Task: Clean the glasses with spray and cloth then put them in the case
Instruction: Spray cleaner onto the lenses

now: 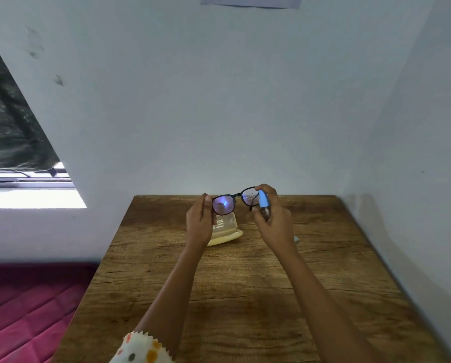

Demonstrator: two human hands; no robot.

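Note:
I hold black-framed glasses (233,203) up above the far part of the wooden table (245,284). My left hand (199,224) grips their left end. My right hand (272,221) holds a small spray bottle with a blue cap (263,199) close against the right lens, which shows droplets. Behind and below the glasses, an open pale yellow case (225,231) stands on the table, partly hidden by my left hand. A bit of light blue cloth (296,239) peeks out from behind my right wrist.
The table stands in a corner, with pale walls behind and on the right. A pink quilted mattress (28,310) lies to the left, below a window (22,197). A spotted white fabric (140,349) sits at the table's near edge.

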